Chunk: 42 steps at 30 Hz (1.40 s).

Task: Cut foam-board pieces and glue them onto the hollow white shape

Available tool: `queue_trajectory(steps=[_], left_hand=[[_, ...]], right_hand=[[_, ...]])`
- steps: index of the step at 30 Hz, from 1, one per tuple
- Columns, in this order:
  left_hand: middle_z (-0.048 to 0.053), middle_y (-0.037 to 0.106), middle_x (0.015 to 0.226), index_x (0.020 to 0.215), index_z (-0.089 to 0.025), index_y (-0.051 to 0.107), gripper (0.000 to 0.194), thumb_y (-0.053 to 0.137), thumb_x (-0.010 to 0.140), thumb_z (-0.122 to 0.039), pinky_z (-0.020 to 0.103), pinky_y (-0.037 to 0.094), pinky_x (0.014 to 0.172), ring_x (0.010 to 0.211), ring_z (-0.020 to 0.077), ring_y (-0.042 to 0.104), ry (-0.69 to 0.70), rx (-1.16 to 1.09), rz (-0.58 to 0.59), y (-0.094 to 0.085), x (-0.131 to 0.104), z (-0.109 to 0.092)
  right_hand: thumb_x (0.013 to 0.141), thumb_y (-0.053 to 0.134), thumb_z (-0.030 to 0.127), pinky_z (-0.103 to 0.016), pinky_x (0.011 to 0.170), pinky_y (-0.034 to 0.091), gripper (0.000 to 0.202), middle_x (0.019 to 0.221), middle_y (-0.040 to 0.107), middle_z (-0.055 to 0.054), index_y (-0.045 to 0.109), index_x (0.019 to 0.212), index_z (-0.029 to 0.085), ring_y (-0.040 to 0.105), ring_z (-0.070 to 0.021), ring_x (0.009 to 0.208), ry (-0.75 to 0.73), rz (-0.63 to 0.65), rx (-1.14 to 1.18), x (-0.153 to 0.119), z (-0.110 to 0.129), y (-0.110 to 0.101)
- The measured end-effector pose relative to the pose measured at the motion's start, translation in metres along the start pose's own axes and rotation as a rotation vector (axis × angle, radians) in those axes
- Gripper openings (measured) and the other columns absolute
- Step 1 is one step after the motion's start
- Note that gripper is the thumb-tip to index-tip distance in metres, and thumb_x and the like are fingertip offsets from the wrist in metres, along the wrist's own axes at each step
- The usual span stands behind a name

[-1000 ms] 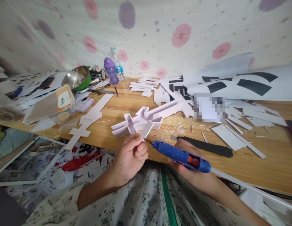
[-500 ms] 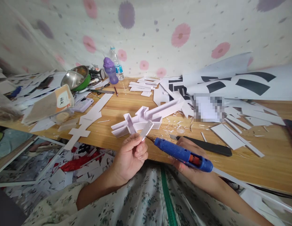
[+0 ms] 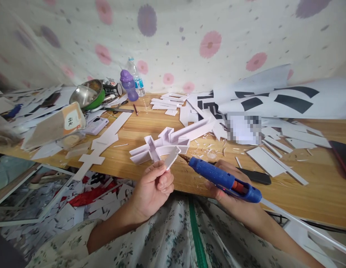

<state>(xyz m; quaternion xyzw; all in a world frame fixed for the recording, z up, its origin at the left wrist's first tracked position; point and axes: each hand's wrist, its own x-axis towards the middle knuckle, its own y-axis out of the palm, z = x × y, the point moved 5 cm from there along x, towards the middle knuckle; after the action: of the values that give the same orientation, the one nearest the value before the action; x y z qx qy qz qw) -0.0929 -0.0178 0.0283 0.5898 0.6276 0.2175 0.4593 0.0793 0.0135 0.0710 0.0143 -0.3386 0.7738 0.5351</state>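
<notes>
Between the thumb and fingers of my left hand (image 3: pixel 156 186) is a small white strip of board (image 3: pixel 172 157), tilted up. My right hand (image 3: pixel 228 190) grips a blue hot glue gun (image 3: pixel 220 176), its nozzle pointing left close to the strip's upper end. A long clear glue stick (image 3: pixel 298 221) trails from the back of the gun. Just beyond my left hand lies a white walled letter-like form (image 3: pixel 168 143) built from board strips. A black utility knife (image 3: pixel 255 175) lies partly hidden behind the glue gun and right hand.
White board pieces (image 3: pixel 266 160) and scraps lie on the wooden table (image 3: pixel 146 128) to the right. A green-and-steel bowl (image 3: pixel 87 95), a purple bottle (image 3: pixel 129 85) and a water bottle (image 3: pixel 138 80) stand at the back left. Offcuts (image 3: pixel 63 216) cover the floor below.
The glue gun has drawn back to the right, opening a small gap between nozzle and strip. My left hand still pinches the strip. The whole view has shifted slightly.
</notes>
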Motion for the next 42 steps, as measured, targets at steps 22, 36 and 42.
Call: queue_trajectory(steps=[22, 36, 42], left_hand=[[-0.001, 0.057, 0.069, 0.064, -0.023, 0.061, 0.003, 0.064, 0.065, -0.022, 0.027, 0.040, 0.055, 0.061, 0.0142, 0.050, 0.762, 1.669, -0.276, -0.003, -0.033, -0.117], [0.003, 0.061, 0.076, 0.066, -0.020, 0.054, 0.006, 0.051, 0.071, -0.017, 0.031, 0.044, 0.068, 0.074, 0.0178, 0.058, 0.837, 2.195, -0.133, 0.023, -0.004, -0.092], [0.003, 0.062, 0.075, 0.067, -0.019, 0.054, 0.008, 0.052, 0.071, -0.013, 0.032, 0.044, 0.069, 0.077, 0.0201, 0.057, 0.833, 2.259, -0.109, 0.024, 0.004, -0.086]], right_hand=[[0.069, 0.069, 0.040, -0.027, 0.048, 0.044, 0.021, 0.055, 0.056, 0.001, 0.062, 0.074, 0.021, 0.052, -0.0144, 0.050, 0.523, -0.102, 0.321, -0.036, -0.071, 0.000], [0.062, 0.075, 0.036, -0.027, 0.049, 0.044, 0.024, 0.049, 0.052, 0.004, 0.062, 0.074, 0.019, 0.047, -0.0113, 0.046, 0.568, -0.233, 0.752, -0.038, -0.079, 0.009], [0.066, 0.073, 0.035, -0.028, 0.049, 0.042, 0.021, 0.051, 0.053, 0.004, 0.061, 0.075, 0.019, 0.046, -0.0113, 0.047, 0.524, -0.205, 0.744, -0.038, -0.079, 0.009]])
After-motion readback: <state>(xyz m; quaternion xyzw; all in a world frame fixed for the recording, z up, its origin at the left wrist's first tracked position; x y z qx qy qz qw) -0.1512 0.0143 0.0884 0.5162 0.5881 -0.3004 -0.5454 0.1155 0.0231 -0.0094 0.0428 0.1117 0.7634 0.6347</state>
